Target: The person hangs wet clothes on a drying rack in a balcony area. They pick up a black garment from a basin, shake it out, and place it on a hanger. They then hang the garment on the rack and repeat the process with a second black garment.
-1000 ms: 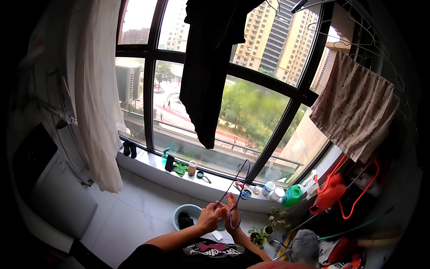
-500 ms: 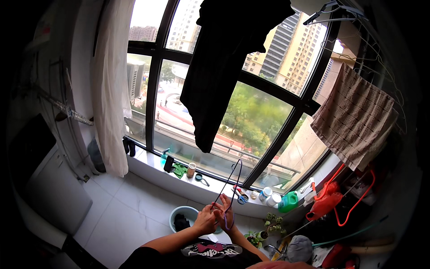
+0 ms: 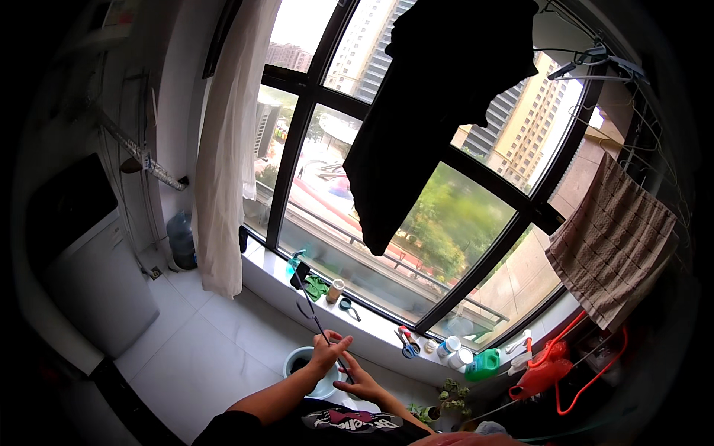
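Left hand (image 3: 324,354) gripping hanger (image 3: 319,325), tiled floor (image 3: 216,349); window (image 3: 461,215)

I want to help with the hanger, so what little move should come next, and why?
Perhaps close the right hand around the lower end of the purple hanger: the left hand grips it, while the right looks open beside it.

Room lies left of the left hand (image 3: 326,355) over the floor tiles (image 3: 201,364). Ahead, the windowsill (image 3: 381,327) has a gap before the blue-handled scissors (image 3: 410,347); rightward, 2 white jars (image 3: 449,346) and a green jug (image 3: 485,364) obstruct.
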`<state>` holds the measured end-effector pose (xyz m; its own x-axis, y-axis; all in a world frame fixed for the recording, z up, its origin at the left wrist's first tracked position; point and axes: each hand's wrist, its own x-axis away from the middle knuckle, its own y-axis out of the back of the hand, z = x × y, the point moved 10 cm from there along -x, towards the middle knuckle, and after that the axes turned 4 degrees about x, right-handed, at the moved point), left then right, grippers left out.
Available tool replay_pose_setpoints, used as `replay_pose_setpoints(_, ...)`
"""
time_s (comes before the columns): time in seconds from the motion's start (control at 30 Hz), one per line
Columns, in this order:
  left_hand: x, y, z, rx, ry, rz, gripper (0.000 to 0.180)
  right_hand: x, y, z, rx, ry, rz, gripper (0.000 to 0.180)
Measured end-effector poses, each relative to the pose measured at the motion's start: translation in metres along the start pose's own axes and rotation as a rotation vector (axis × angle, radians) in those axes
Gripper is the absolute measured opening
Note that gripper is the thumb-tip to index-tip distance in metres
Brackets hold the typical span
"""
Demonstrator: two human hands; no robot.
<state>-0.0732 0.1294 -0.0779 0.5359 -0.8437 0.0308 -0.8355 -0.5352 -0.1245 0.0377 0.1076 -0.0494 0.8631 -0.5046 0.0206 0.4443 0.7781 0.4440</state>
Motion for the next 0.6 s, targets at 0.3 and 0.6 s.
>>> replay_pose_setpoints(0.3,-0.034,0.024,-0.076,0.159,-0.033,0.218,0.087,-0.034,0.027,0.065,0.042,0.264,-0.292,0.022)
replay_pose_setpoints(0.6,-0.013,0.063,-0.146,0.447,-0.409,0.060,0.050,-0.095,0.133,0.273,-0.222,0.627,-0.654,0.034)
